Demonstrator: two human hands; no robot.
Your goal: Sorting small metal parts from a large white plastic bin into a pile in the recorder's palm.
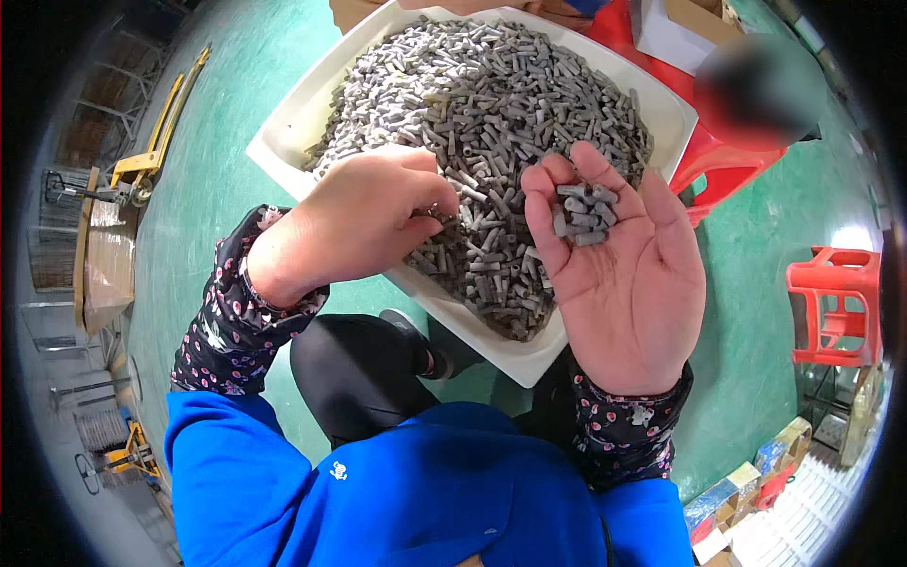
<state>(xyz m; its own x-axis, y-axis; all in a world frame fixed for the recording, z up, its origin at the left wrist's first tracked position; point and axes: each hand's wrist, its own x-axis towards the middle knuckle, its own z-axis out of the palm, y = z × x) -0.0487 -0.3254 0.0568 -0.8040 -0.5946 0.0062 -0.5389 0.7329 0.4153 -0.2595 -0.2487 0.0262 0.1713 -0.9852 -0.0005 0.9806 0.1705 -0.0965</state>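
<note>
A white tub (pixel 293 123) with raised sides stands in front of me, heaped with small grey tube-shaped pieces (pixel 482 113). My left hand (pixel 350 217) is over the tub's near left part, palm down. Its thumb and fingers are curled together in a pinch just above the pieces; what lies between them is hidden. My right hand (pixel 628 293) is turned palm up over the tub's near right side. Several loose grey tubes (pixel 586 213) rest in it by its bent fingers, short and hollow-looking like those in the heap.
A red plastic stool (pixel 727 170) stands by the tub's right side, with an open cardboard box (pixel 685 33) above it. Farther right is another red stool (pixel 836 302). A yellow pallet jack (pixel 142 165) stands on the green floor at left. Boxes (pixel 746 491) lie at lower right.
</note>
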